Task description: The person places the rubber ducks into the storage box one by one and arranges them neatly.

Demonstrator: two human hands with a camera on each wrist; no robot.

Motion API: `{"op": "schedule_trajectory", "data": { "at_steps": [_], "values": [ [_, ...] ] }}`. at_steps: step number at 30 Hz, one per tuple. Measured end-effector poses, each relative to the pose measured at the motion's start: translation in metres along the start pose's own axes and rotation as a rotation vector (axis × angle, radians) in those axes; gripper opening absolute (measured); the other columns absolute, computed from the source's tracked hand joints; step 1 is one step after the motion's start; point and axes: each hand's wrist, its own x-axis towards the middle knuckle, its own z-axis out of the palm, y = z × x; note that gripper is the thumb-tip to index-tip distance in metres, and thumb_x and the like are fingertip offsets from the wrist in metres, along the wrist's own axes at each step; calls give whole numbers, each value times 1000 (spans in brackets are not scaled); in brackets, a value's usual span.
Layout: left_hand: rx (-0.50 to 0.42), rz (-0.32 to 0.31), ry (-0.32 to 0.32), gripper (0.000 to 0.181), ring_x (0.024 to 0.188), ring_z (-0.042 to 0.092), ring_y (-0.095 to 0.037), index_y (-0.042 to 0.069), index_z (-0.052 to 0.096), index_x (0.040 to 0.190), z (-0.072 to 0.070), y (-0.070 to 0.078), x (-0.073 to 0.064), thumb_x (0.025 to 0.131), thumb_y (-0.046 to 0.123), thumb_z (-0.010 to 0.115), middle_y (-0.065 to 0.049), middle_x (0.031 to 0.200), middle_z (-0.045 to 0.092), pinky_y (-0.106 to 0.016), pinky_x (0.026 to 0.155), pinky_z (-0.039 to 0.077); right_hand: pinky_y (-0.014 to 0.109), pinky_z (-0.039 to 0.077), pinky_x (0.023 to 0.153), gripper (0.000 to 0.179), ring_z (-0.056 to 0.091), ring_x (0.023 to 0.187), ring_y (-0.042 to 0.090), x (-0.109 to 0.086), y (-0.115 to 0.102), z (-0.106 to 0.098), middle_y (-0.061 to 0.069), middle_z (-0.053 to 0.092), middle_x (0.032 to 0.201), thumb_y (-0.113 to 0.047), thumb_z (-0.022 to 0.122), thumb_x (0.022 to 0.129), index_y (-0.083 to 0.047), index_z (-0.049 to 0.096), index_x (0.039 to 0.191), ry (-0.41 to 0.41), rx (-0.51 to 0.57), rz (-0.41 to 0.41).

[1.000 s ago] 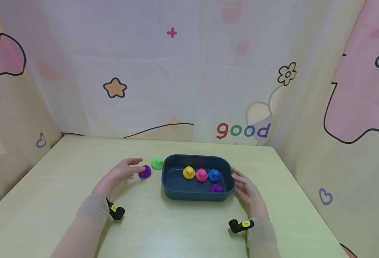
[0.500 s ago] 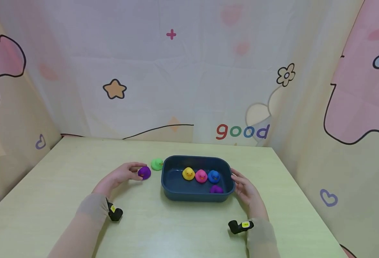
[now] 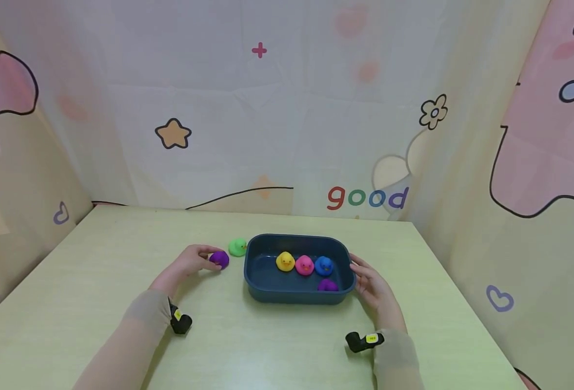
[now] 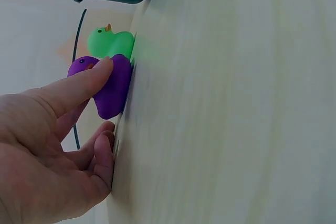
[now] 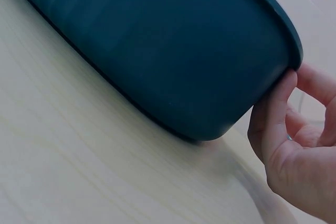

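Observation:
My left hand (image 3: 189, 263) pinches a purple rubber duck (image 3: 220, 259) between thumb and fingers, left of the dark blue tub (image 3: 287, 297). In the left wrist view the thumb lies across this purple duck (image 4: 113, 93), which is at the tabletop. Just beyond it a green rubber duck (image 3: 237, 247) sits near the tub's left end. My right hand (image 3: 374, 287) touches the outside of the tub's right end. In the right wrist view its thumb and fingertips meet the wall (image 5: 210, 77) below the rim, the fingers loosely bent.
Inside the tub sit a yellow duck (image 3: 285, 261), a pink duck (image 3: 304, 265), a blue duck (image 3: 324, 266) and a second purple duck (image 3: 328, 285), partly hidden by the front wall. A pale wooden table (image 3: 267, 346) lies beneath. A printed cloth (image 3: 218, 108) hangs behind it.
My left hand has closed in from beside the purple duck and now pinches it. The duck has hardly moved. My right hand and the tub have stayed put.

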Motion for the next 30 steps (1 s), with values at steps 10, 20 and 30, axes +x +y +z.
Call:
{"op": "schedule_trajectory", "data": {
  "at_steps": [10, 20, 30],
  "values": [
    [-3, -14, 14, 55, 112, 51, -30, -6, 54, 133, 0, 3, -1, 86, 16, 74, -24, 128, 57, -41, 93, 43, 14, 53, 67, 27, 64, 74, 4, -4, -3, 6, -5, 69, 90, 0, 38, 102, -18, 57, 111, -21, -14, -12],
    [-76, -34, 15, 60, 120, 52, -34, -8, 46, 137, -2, 8, -5, 89, 17, 71, -28, 137, 49, -45, 99, 47, 15, 52, 67, 31, 64, 76, 4, -2, -2, 4, -5, 68, 91, 2, 37, 101, -18, 59, 110, -35, -30, -23],
    [-227, 7, -4, 57, 117, 54, -29, -11, 39, 139, -2, 11, -10, 92, 7, 65, -32, 139, 44, -39, 102, 48, 15, 53, 68, 28, 64, 76, 4, -4, -4, 5, -5, 68, 90, 1, 38, 101, -17, 55, 113, -30, -36, -16]
  ]
}}
